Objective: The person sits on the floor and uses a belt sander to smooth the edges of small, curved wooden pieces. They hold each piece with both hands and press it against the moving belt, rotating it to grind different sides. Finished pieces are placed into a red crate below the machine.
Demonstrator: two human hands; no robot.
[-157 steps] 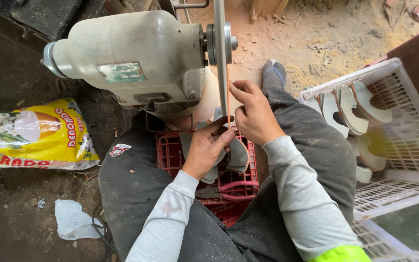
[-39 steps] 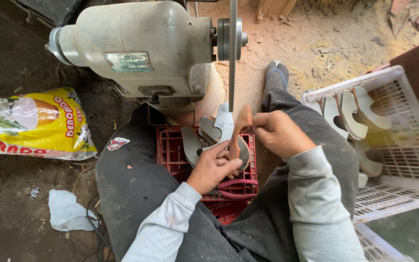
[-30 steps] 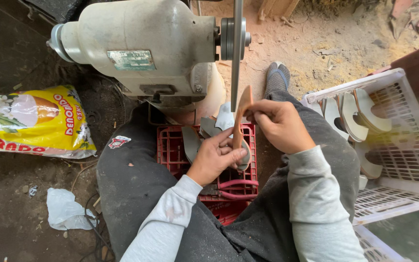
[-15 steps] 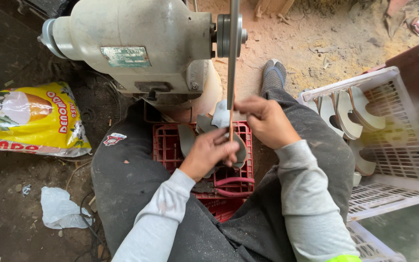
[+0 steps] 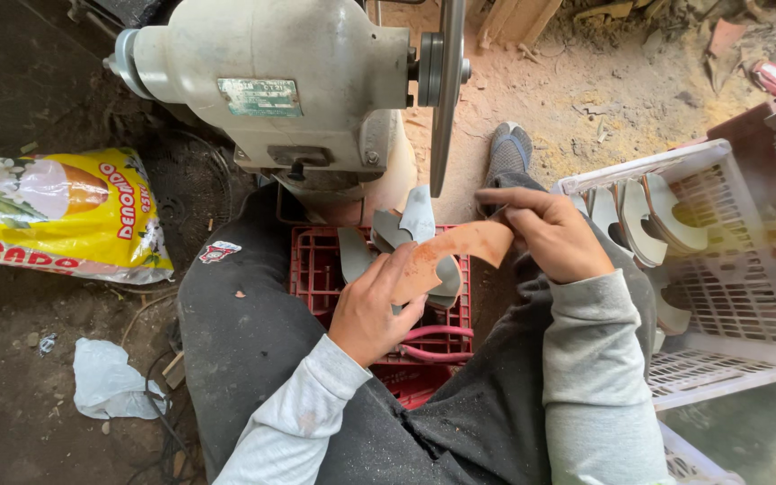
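- Just below the grinder's disc (image 5: 449,90), a curved, rust-orange blade blank (image 5: 446,254) lies between both hands, long axis running lower-left to upper-right.
- Left hand (image 5: 374,305) pinches its lower end, over the red crate (image 5: 379,310).
- Right hand (image 5: 550,235) grips the upper tip, nearer the disc.
- Grey blanks (image 5: 648,216) stand in 1 white basket (image 5: 747,296) at the right.

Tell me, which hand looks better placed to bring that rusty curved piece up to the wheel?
Probably the right hand: it pinches the rusty piece's end just below the wheel. The left hand supports the lower end, farther away.
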